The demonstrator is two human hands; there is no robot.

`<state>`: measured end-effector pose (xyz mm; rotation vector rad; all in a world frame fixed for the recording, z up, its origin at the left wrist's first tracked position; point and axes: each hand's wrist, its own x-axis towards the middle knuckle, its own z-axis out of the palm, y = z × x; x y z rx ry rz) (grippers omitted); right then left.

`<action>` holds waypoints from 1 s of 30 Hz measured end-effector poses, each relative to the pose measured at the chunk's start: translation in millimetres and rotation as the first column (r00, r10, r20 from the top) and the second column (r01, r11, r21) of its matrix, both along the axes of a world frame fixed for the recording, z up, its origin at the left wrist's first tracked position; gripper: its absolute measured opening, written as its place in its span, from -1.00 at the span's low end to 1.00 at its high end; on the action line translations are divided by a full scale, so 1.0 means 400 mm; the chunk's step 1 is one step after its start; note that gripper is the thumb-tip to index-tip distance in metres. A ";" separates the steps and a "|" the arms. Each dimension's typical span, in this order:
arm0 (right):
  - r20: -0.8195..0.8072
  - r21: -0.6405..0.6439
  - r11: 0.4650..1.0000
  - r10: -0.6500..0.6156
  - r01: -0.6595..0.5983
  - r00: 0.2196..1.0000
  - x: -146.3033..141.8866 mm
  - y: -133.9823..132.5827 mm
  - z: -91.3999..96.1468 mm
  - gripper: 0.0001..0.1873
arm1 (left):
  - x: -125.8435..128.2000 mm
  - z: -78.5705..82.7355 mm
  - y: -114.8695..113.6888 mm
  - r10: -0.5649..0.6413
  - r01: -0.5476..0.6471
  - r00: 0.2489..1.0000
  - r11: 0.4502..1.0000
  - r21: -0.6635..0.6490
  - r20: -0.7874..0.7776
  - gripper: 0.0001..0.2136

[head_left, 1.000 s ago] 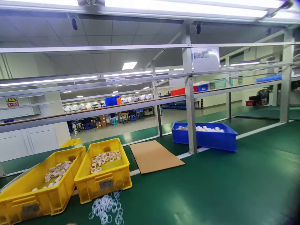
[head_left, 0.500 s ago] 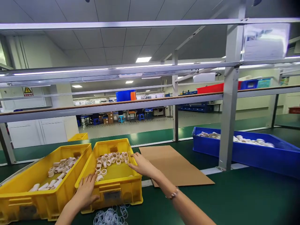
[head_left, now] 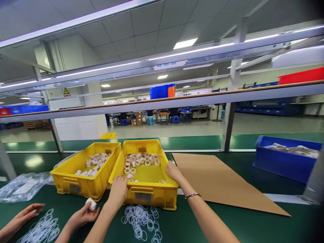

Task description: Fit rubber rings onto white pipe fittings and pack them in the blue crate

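Two bare hands grip one yellow crate point(head_left: 154, 199), a rectangular tub of moulded plastic with a smooth lipped rim, standing on the glossy green bench surface point(head_left: 265, 226). The left hand point(head_left: 118, 189) is curled over the crate's near rim at its left corner, fingers over the lip. The right hand point(head_left: 173, 171) clasps the crate's right rim. Inside the crate, towards its far wall, lie short cream sleeves point(head_left: 141, 160), hollow and ring-shaped.

A second crate point(head_left: 76, 184) sits right beside the yellow crate's left side, the same yellow, holding similar pieces. Just in front of the yellow crate sprawls a loose heap of thin, translucent white loops point(head_left: 140, 221). To its right lies a flat brown cardboard sheet point(head_left: 222, 180), and beyond that a blue tub point(head_left: 280, 165). Left of the yellow crate and nearer the camera, a co-worker's hand point(head_left: 81, 215) pinches one white sleeve point(head_left: 91, 204). A crinkled clear plastic bag point(head_left: 22, 186) lies further left.
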<state>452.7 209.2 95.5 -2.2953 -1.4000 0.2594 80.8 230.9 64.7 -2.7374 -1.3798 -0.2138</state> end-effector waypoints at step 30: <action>0.056 0.199 0.979 -0.053 0.041 0.997 -0.068 -0.173 -0.021 -0.67 | 0.088 0.100 -0.088 -0.089 0.226 0.880 0.943 -0.246 0.467 -0.48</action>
